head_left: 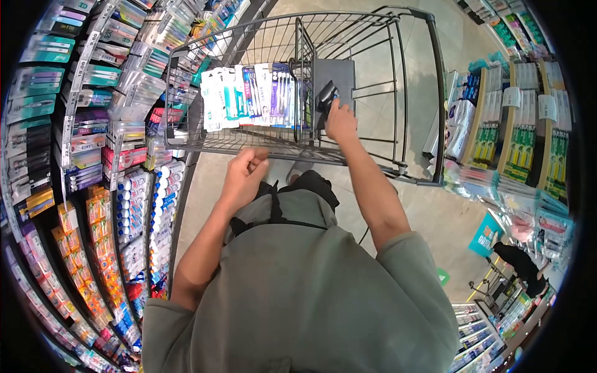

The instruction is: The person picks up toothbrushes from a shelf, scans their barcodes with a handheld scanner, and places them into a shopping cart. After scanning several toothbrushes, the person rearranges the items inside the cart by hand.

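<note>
A grey wire shopping cart (423,93) stands in front of me in a store aisle. Its near section holds several toothbrush packs (249,93) standing upright in a row. My right hand (340,119) reaches into the cart and grips a black handheld scanner (326,95) beside the packs. My left hand (244,174) hovers just before the cart's near edge, fingers curled into a loose fist with nothing in it. My grey shirt fills the lower view.
Shelves of toothpaste and toothbrushes (93,186) line the left side. Another shelf unit with boxed goods (516,137) stands on the right. A person in black (519,264) is at the far right. Beige floor (435,211) runs beneath the cart.
</note>
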The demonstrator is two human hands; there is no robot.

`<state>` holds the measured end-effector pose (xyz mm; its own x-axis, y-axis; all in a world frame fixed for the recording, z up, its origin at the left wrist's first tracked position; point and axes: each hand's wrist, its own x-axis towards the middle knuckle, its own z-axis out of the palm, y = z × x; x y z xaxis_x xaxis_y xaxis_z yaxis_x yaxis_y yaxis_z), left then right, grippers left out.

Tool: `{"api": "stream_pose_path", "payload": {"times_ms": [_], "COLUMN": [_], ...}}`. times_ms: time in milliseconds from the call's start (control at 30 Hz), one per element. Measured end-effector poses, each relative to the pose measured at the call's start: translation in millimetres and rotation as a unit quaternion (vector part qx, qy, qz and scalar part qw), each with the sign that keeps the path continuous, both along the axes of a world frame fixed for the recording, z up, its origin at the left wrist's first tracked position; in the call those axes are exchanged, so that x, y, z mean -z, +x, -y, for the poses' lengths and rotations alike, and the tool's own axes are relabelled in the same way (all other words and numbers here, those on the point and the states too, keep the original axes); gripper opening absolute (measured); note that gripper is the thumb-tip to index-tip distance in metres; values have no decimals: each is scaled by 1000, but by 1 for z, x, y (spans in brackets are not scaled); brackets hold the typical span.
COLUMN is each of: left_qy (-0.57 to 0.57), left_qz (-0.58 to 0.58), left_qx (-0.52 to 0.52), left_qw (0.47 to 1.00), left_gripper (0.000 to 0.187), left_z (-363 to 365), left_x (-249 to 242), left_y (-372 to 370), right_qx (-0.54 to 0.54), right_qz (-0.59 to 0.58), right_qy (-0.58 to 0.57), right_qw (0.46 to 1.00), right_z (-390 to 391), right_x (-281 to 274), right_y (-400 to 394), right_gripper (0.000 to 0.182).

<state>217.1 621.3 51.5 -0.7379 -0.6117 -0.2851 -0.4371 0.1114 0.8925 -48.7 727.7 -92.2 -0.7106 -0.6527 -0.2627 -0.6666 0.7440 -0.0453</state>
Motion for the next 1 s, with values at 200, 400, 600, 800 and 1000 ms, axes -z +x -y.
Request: {"api": "stream_pose_path", "payload": {"times_ms": [200, 400, 600, 800, 1000], "left_qy": [88, 77, 74, 111, 140], "left_qz": [11, 87, 63, 65, 54], "left_qx": [46, 156, 131, 100, 97], "left_qw": [995, 981, 987, 987, 984], "left_gripper": [23, 32, 34, 34, 35], "left_z": [13, 24, 37, 41, 37], "left_x": [20, 7, 17, 15, 18], "left_y": [52, 75, 98, 87, 53], "right_qx": [5, 17, 40, 221, 349], "right_qz": [430, 401, 539, 541, 613], "right_qy": [-174, -26, 40, -153, -375], "right_qw": [886, 915, 840, 797, 602], "right_z": [-85, -159, -186, -148, -164], "right_x": [-166, -37, -31, -96, -39], "right_y": [27, 173, 181, 178, 184], "right_gripper": [28, 31, 22, 47, 53]}}
